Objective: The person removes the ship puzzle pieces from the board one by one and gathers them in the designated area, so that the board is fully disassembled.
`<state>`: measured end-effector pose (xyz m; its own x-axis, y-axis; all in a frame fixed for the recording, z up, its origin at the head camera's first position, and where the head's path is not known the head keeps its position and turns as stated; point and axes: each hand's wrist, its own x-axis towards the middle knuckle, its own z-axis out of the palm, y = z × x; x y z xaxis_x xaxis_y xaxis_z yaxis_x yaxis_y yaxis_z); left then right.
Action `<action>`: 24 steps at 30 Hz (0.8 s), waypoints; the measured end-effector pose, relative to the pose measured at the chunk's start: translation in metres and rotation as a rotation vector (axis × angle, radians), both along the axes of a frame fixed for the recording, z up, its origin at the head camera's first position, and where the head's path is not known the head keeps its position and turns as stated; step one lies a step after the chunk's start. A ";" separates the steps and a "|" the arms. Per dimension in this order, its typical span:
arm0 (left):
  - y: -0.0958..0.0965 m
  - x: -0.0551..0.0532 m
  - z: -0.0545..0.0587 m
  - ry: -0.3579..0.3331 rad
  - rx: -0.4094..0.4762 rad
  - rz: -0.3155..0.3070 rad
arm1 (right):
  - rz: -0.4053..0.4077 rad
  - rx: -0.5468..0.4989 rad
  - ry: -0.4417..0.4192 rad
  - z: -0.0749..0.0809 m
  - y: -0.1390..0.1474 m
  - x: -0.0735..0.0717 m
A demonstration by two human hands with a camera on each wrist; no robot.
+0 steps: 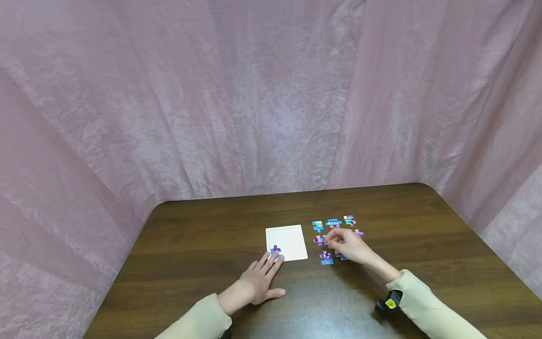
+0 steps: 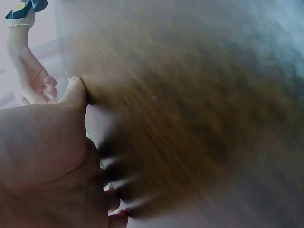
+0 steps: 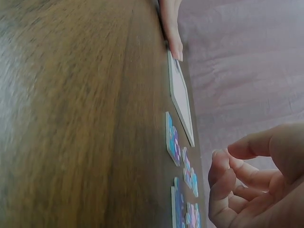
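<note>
My left hand (image 1: 259,281) lies with straight fingers on the near left corner of a white square puzzle tray (image 1: 292,241). Its fingertips touch a blue and purple jigsaw piece (image 1: 276,249) in that corner, partly covering it. My right hand (image 1: 350,246) hovers over the loose pieces right of the tray, fingers loosely bent. In the right wrist view, the thumb and forefinger come close together with nothing visible between them. Nearest those fingertips in the head view is a pink and blue piece (image 1: 319,240); a purple and blue piece (image 1: 326,258) lies just nearer me.
More jigsaw pieces lie at the right: a blue and yellow one (image 1: 317,226), a striped one (image 1: 333,222) and a red, white and blue one (image 1: 349,219). Two others are partly hidden by my right hand. The brown wooden table (image 1: 203,235) ends at a pink curtain (image 1: 271,103).
</note>
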<state>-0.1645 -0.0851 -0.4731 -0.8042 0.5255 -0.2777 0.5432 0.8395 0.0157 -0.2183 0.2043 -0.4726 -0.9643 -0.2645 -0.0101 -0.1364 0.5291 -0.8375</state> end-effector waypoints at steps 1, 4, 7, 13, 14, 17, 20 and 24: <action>0.000 0.001 0.001 0.002 -0.002 -0.001 | 0.005 -0.001 0.003 -0.001 -0.001 0.000; 0.000 0.001 0.001 0.004 0.006 -0.005 | 0.017 -0.004 0.013 -0.002 -0.005 -0.001; 0.000 0.001 0.001 -0.006 0.014 -0.015 | 0.032 -0.007 0.022 -0.003 -0.010 -0.001; 0.000 0.001 0.000 0.000 0.017 -0.005 | 0.049 -0.009 0.028 -0.004 -0.019 -0.002; 0.000 0.001 0.001 -0.001 0.015 -0.002 | 0.055 -0.012 0.029 -0.004 -0.020 -0.002; 0.000 0.001 0.002 0.005 0.010 0.000 | 0.087 -0.034 0.024 -0.004 -0.024 -0.002; 0.000 0.001 0.001 0.015 0.005 -0.002 | 0.116 -0.053 0.016 -0.004 -0.028 -0.002; -0.001 0.001 0.002 0.022 -0.007 0.005 | 0.148 -0.057 0.019 -0.002 -0.035 -0.003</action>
